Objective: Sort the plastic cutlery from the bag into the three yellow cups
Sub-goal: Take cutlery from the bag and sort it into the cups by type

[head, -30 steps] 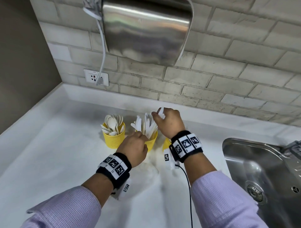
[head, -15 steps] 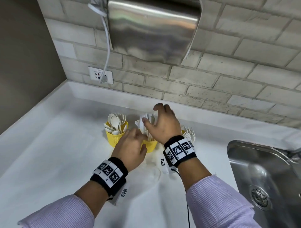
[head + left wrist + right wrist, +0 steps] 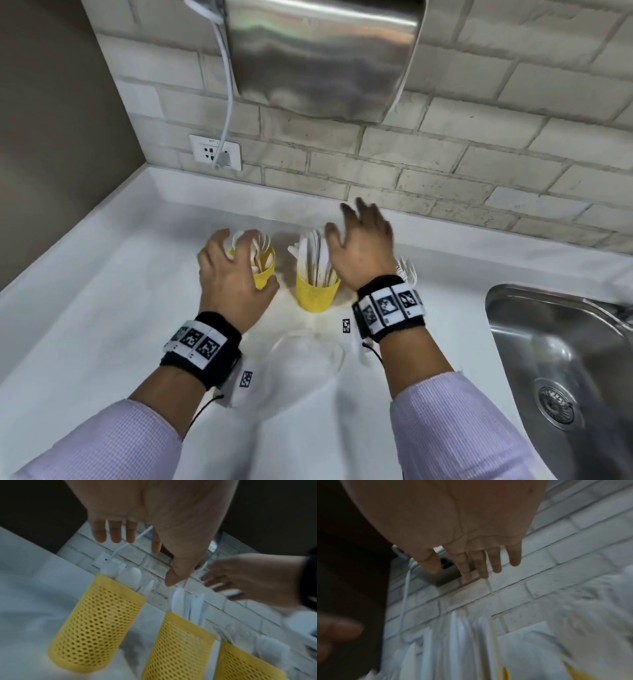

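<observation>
Three yellow mesh cups stand in a row near the wall. The left cup [image 3: 265, 275] [image 3: 97, 626] holds white spoons. White knives [image 3: 317, 253] stand in the middle cup [image 3: 317, 296] [image 3: 178, 646]. The right cup [image 3: 245, 662] is hidden behind my right wrist in the head view; only its forks [image 3: 406, 270] show. My left hand [image 3: 236, 267] [image 3: 145, 540] hovers open over the spoon cup and holds nothing. My right hand [image 3: 361, 240] [image 3: 471, 566] is open and empty, fingers spread above the knives. A clear plastic bag [image 3: 305, 356] lies flat in front of the cups.
A steel sink [image 3: 548, 342] is sunk into the white counter [image 3: 102, 308] at the right. On the brick wall hang a steel hand dryer [image 3: 322, 58] and a socket [image 3: 215, 152] with a white cable [image 3: 227, 102].
My right hand, which held a white piece over the cups, has opened and lifted, now empty. My left hand left the middle cup and moved left over the spoon cup.
</observation>
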Available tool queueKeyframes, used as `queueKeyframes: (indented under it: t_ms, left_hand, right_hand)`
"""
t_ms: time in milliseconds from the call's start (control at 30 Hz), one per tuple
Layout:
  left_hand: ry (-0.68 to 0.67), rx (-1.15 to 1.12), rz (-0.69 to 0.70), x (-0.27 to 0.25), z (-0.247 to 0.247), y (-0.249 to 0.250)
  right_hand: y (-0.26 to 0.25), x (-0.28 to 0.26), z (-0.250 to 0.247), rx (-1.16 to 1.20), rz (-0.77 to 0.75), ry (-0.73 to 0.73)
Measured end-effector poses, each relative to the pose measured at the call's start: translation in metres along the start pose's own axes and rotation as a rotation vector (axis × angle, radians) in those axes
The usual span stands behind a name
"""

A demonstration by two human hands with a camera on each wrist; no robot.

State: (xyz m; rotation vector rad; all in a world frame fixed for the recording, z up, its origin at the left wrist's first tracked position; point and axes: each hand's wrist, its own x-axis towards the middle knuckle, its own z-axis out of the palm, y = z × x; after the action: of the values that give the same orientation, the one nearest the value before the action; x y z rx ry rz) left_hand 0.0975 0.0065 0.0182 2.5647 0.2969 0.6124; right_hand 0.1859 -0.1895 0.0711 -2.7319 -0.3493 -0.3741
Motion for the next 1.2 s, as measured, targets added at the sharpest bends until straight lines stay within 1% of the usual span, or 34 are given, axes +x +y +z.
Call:
queueKeyframes:
  t_ms: [33, 67, 133, 200, 267, 300, 467, 567, 667, 733, 767, 800, 833, 867, 900, 933, 967, 1000, 1033, 1067, 1133, 1167, 1200]
  left_hand:
    - [-0.054, -0.019, -0.064, 0.004, 0.0, -0.005]
    - [-0.112, -0.045, -0.117, 0.008, 0.001, -0.01]
    - [-0.208, -0.093, -0.179, 0.014, 0.007, -0.017]
    - [-0.253, -0.135, -0.196, 0.02, 0.015, -0.021]
    - [-0.257, -0.14, -0.194, 0.023, 0.024, -0.024]
    - [-0.249, -0.13, -0.187, 0.024, 0.028, -0.025]
    - [-0.208, -0.128, -0.175, 0.027, 0.036, -0.026]
    - [-0.196, -0.122, -0.168, 0.027, 0.036, -0.025]
    - [-0.217, -0.129, -0.168, 0.029, 0.032, -0.026]
    - [-0.224, -0.126, -0.188, 0.027, 0.026, -0.022]
    - [-0.204, -0.121, -0.191, 0.026, 0.021, -0.018]
    - [-0.153, -0.117, -0.171, 0.023, 0.015, -0.013]
    - [-0.075, -0.117, -0.119, 0.02, 0.009, -0.008]
    - [0.015, -0.124, -0.042, 0.016, 0.003, -0.002]
    - [0.092, -0.142, 0.048, 0.012, -0.002, 0.004]
    - [0.131, -0.166, 0.133, 0.008, -0.005, 0.01]
    - [0.12, -0.188, 0.193, 0.004, -0.006, 0.015]
    - [0.066, -0.194, 0.225, 0.002, -0.005, 0.02]
    - [-0.015, -0.185, 0.239, 0.0, -0.002, 0.024]
    - [-0.112, -0.174, 0.248, -0.001, 0.002, 0.027]
    - [-0.304, -0.155, 0.283, -0.005, 0.012, 0.03]
    - [-0.376, -0.132, 0.295, -0.006, 0.016, 0.031]
    - [-0.42, -0.106, 0.303, -0.008, 0.019, 0.032]
  right_hand:
    - [0.009, -0.006, -0.007, -0.001, 0.084, 0.024]
    - [0.019, -0.012, -0.012, -0.013, 0.177, 0.009]
    - [0.038, -0.025, -0.017, -0.022, 0.342, -0.099]
    - [0.053, -0.036, -0.015, 0.018, 0.421, -0.219]
    - [0.062, -0.041, -0.009, 0.077, 0.427, -0.302]
    - [0.065, -0.042, -0.006, 0.099, 0.42, -0.32]
    - [0.068, -0.043, 0.005, 0.112, 0.357, -0.24]
    - [0.066, -0.041, 0.009, 0.109, 0.368, -0.234]
    - [0.065, -0.04, 0.009, 0.096, 0.362, -0.218]
    - [0.064, -0.041, 0.008, 0.092, 0.381, -0.245]
    - [0.062, -0.042, 0.007, 0.073, 0.396, -0.252]
    - [0.06, -0.044, 0.005, 0.046, 0.403, -0.235]
    - [0.057, -0.047, 0.003, 0.022, 0.39, -0.181]
    - [0.052, -0.051, 0.0, 0.015, 0.348, -0.087]
    - [0.045, -0.054, -0.002, 0.023, 0.276, 0.034]
    - [0.038, -0.057, -0.002, 0.041, 0.182, 0.152]
    - [0.03, -0.06, 0.0, 0.067, 0.093, 0.228]
    - [0.022, -0.062, 0.003, 0.097, 0.025, 0.235]
    - [0.015, -0.064, 0.009, 0.125, -0.018, 0.171]
    - [0.01, -0.065, 0.015, 0.136, -0.037, 0.062]
    - [0.005, -0.067, 0.029, 0.102, -0.031, -0.147]
    - [0.006, -0.067, 0.035, 0.086, -0.019, -0.198]
    - [0.006, -0.068, 0.04, 0.084, -0.013, -0.218]
